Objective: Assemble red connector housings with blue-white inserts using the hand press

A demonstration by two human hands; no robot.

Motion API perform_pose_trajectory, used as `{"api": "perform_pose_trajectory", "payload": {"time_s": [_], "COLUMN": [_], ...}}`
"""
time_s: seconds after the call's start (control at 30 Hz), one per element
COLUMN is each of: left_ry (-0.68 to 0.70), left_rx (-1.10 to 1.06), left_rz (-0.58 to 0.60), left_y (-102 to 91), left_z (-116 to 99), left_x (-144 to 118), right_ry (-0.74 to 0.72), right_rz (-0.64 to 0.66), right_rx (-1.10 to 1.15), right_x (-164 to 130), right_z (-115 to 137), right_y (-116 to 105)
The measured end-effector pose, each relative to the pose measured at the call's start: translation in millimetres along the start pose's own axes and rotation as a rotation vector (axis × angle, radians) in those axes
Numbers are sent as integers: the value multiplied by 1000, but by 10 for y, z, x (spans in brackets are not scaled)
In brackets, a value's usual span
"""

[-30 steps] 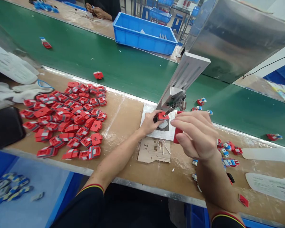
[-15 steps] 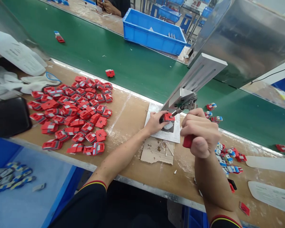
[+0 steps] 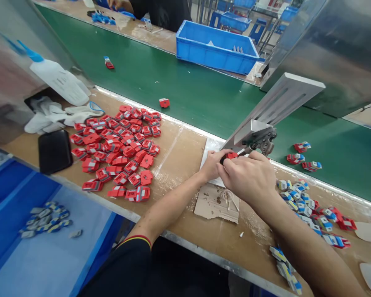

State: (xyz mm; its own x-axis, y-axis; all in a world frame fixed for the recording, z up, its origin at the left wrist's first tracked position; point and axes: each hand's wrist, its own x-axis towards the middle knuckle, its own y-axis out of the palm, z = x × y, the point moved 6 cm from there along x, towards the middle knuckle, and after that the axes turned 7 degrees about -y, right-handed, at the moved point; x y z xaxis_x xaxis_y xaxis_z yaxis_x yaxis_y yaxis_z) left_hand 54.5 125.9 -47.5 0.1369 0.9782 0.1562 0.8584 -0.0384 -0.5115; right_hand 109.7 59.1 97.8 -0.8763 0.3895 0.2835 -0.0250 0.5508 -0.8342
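Observation:
My left hand (image 3: 214, 166) has its fingers closed around a small red plastic piece (image 3: 231, 155) at the foot of a metal toggle clamp (image 3: 264, 140). Close against it, my right hand (image 3: 250, 175) is curled, its fingertips meeting the left fingers beside the piece. What the right fingers grip is hidden, and the clamp's red handle cannot be seen. The clamp is mounted on a slanted slotted metal bar (image 3: 280, 101) above a white base plate (image 3: 206, 154). In front of the plate lies torn cardboard (image 3: 214, 206) with cotton swabs on it.
A heap of red and grey plastic pieces (image 3: 120, 152) covers the table's left part. Blue, white and red pieces (image 3: 299, 202) lie to the right. Beyond runs a green conveyor belt (image 3: 136, 74), with a blue crate (image 3: 216, 51) behind it. A black tray (image 3: 55, 152) and plastic bottle (image 3: 60, 78) stand left.
My right hand has left the clamp's red handle position and come left and slightly up, to beside my left hand. The camera view has shifted left.

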Motion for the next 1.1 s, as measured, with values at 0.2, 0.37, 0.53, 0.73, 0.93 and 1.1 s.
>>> {"api": "perform_pose_trajectory", "payload": {"time_s": [0.2, 0.37, 0.53, 0.73, 0.93, 1.1], "left_ry": [-39, -13, -255, -474, -224, -132], "left_rx": [248, 307, 703, 1123, 700, -289], "left_rz": [38, -30, -336, -141, -292, -289], "left_y": [54, -567, -1802, -2016, -1825, -1266], "left_z": [-70, -111, 206, 651, 581, 319], "left_x": [-5, -427, -906, -912, -948, -863], "right_ry": [39, -118, 226, 718, 567, 335], "right_rz": [-106, -357, -536, -549, -58, 113], "right_rx": [-91, 250, 658, 648, 883, 938], "right_x": [26, -205, -907, -1470, -1570, -1422], "right_z": [-12, 61, -134, -277, -27, 323], "right_y": [433, -69, -398, 40, 581, 684]}}
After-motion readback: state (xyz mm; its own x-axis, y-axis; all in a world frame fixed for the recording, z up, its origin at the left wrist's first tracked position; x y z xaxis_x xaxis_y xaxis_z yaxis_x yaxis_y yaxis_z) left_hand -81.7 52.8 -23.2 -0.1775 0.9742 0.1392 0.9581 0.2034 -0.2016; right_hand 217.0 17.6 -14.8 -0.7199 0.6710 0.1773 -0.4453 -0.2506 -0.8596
